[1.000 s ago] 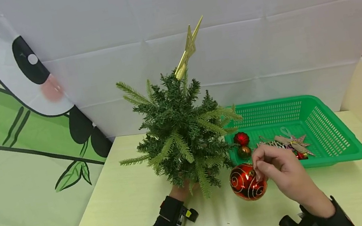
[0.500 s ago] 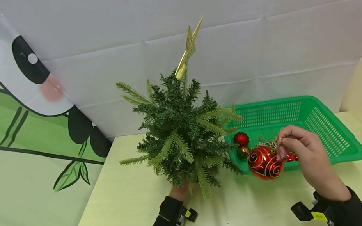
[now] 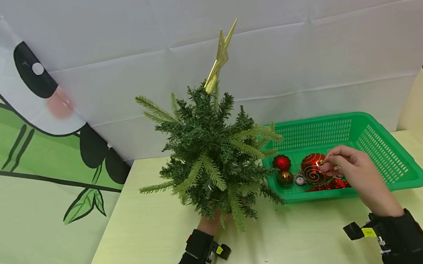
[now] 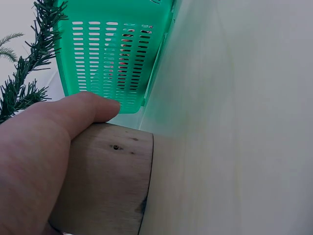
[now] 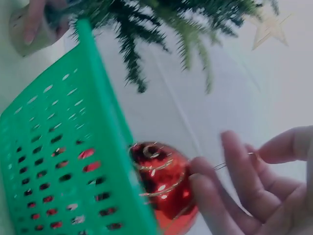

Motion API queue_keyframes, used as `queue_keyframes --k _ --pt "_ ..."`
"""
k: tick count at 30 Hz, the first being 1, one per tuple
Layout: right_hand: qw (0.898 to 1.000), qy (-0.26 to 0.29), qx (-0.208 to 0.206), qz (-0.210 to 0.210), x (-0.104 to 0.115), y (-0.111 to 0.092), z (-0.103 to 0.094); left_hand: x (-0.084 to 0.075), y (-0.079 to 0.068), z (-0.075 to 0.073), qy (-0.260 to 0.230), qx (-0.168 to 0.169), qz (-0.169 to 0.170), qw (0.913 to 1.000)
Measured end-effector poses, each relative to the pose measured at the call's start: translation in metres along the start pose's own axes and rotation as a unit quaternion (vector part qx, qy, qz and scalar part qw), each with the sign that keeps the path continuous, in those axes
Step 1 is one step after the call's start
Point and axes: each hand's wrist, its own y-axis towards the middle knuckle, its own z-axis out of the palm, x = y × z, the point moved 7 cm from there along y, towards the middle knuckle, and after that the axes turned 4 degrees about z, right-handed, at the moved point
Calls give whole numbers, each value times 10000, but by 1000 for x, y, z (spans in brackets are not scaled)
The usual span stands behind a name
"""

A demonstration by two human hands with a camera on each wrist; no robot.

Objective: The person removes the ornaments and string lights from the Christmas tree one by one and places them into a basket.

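A small artificial Christmas tree (image 3: 206,151) with a gold star (image 3: 220,59) on top stands on the table. My left hand (image 3: 208,224) grips its round wooden base (image 4: 110,171) under the branches; the thumb lies over the base's side in the left wrist view. To the right, my right hand (image 3: 357,176) is over the green basket (image 3: 389,152). Its thumb and fingers pinch the thin hanging loop (image 5: 220,166) of a large red Christmas ball (image 3: 312,170) with gold swirls. The ball is inside the basket's rim; whether it touches the bottom cannot be told.
Inside the basket lie a small red ball (image 3: 281,162), a bronze ball (image 3: 285,178), a small round ornament (image 3: 300,179) and red pieces (image 3: 338,183). Tree branches overhang the basket's left end. A printed cloth (image 3: 191,6) hangs behind the pale table (image 3: 296,248).
My right hand has carried the red Christmas ball rightward and away from me, from in front of the basket to inside it. The left hand and the tree have stayed put.
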Motion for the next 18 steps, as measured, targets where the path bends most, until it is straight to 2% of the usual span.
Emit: queue_keyframes --k 2,4,9,13,18 --pt "9995 -250 149 157 -9 3 1 1 -1 0 50 2 -38 10000" --pt "9982 -407 298 309 -15 5 2 3 -2 1 41 87 -245 9997" --pt "9922 -970 467 627 -26 7 4 22 -7 11 -177 314 -681 9970" --pt "9853 -1574 332 573 -31 8 4 34 -11 17 -251 362 -659 9969" --pt "9754 -2170 140 366 -31 7 2 32 -12 16 -255 240 -424 9985"
